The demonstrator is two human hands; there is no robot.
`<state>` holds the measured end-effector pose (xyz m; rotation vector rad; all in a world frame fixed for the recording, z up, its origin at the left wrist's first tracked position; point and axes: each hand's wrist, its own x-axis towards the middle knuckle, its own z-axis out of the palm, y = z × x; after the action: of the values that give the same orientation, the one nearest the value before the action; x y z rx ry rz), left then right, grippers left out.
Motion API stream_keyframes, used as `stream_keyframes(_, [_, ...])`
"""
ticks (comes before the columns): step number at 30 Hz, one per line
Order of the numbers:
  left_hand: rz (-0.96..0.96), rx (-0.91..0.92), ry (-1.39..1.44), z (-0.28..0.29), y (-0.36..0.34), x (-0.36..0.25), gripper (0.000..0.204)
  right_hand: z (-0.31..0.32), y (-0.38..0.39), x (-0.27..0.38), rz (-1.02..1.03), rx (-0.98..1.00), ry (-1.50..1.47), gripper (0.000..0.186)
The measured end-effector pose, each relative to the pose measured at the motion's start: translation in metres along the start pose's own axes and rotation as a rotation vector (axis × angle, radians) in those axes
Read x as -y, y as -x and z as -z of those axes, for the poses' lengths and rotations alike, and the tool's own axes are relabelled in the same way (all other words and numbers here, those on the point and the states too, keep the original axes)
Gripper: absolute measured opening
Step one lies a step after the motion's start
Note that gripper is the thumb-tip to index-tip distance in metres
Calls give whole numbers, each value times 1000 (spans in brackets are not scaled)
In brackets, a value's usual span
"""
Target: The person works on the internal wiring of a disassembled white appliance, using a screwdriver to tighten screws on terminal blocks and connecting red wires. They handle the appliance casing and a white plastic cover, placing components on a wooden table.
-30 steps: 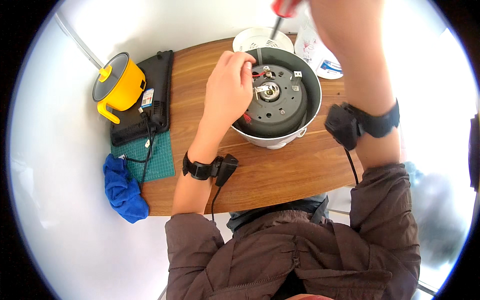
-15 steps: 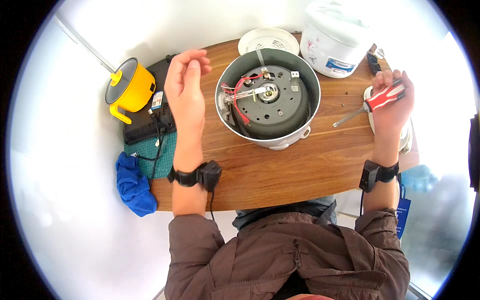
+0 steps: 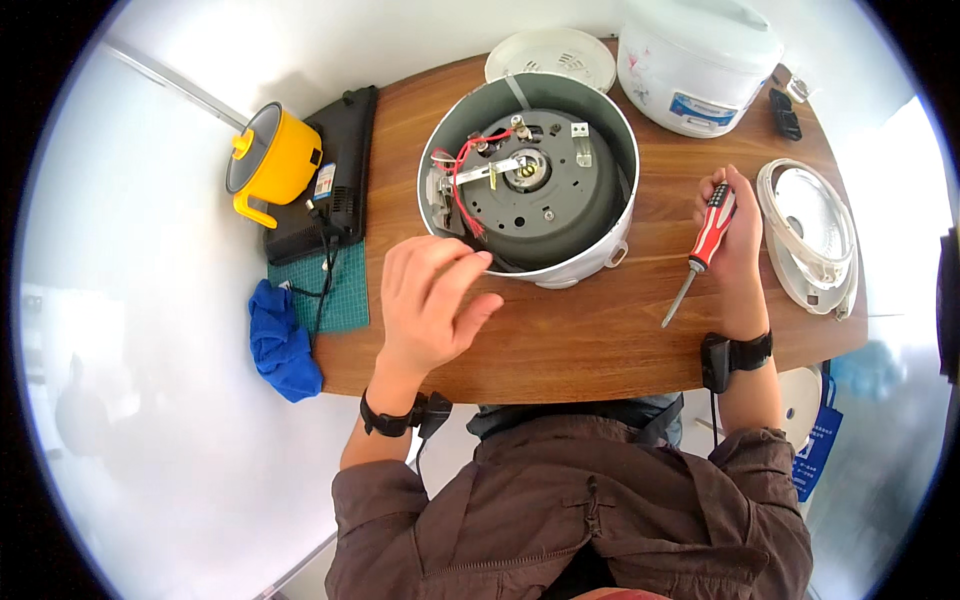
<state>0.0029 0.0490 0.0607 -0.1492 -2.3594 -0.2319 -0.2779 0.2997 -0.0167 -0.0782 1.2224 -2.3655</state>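
An upturned rice cooker body (image 3: 580,268) stands on the wooden table, its underside exposed. Inside it are a grey round metal base (image 3: 505,205), red wires (image 3: 461,190) and a pale metal lever across the middle. My left hand (image 3: 432,300) is at the near left rim, fingers partly bent and thumb apart, with nothing visible in it. Whether its fingertips touch the rim I cannot tell. My right hand (image 3: 737,235) is right of the cooker, wrapped around a red, white and black screwdriver (image 3: 711,228) whose shaft points down and to the left.
At the back right stands a white rice cooker (image 3: 690,75), beside a white vented cover (image 3: 550,58). A round lid (image 3: 812,235) lies at the right edge. Leftward are a yellow pot (image 3: 282,155), a black flat device (image 3: 345,185), a green mat (image 3: 345,290) and a blue cloth (image 3: 282,345).
My left hand has come down and right, from beside the cooker to its near left rim. My right hand has moved left and lower with the screwdriver, which now points more steeply down.
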Motion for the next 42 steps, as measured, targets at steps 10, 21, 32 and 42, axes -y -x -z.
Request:
stream_keyframes(10, [-26, 87, -131, -23, 1, -6, 46, -2, 2, -17, 98, 77, 482, 23])
stream_keyframes(21, [18, 155, -105, -24, -2, -4, 33, -11, 6, -30, 129, 105, 772, 25])
stream_keyframes(32, [38, 237, -137, -17, -10, -2, 31, -27, 19, -24, 181, 62, 1164, 28])
stream_keyframes(42, [63, 191, -155, -8, 1, 10, 30, -20, 22, -36, 442, 140, 1418, 32])
